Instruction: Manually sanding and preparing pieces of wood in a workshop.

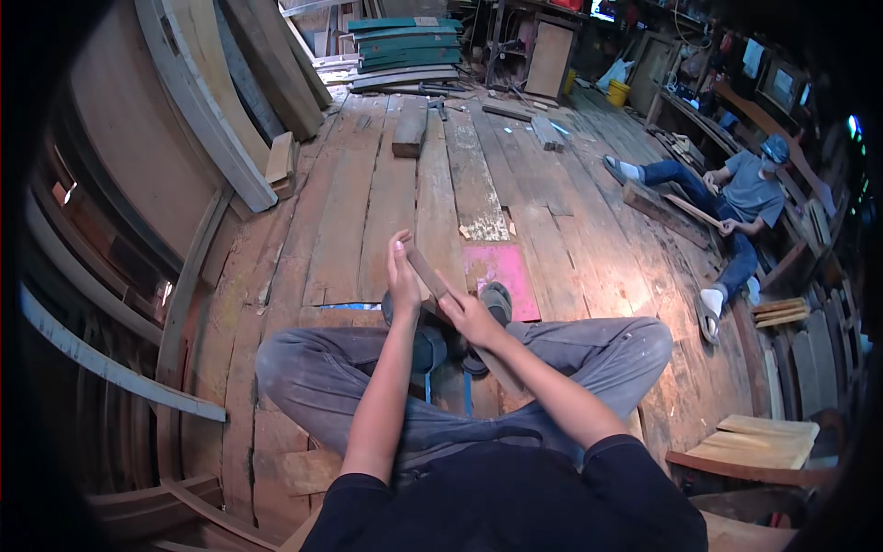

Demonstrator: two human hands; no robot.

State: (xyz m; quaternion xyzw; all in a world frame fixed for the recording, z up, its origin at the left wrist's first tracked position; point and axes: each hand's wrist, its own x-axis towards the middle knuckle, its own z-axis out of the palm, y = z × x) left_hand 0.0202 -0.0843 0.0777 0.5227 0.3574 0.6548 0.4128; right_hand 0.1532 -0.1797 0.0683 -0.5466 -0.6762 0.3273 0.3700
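I sit cross-legged on a plank floor. My left hand (pixel 402 274) is raised with its fingers pressed flat against the upper end of a narrow brown wooden strip (pixel 425 269). My right hand (pixel 469 316) is closed over the strip lower down, just above my knees. The strip slants from upper left to lower right, and its lower part is hidden behind my right forearm. Below the hands lie my grey trouser legs and a sandalled foot (pixel 498 301).
A pink board (pixel 501 270) lies on the floor just beyond my hands. Another person (pixel 736 198) sits at the right working on a long piece of wood. Curved timbers (pixel 198 101) lean at the left. Green boards (pixel 405 41) are stacked at the back. Cut wood pieces (pixel 759 442) lie near right.
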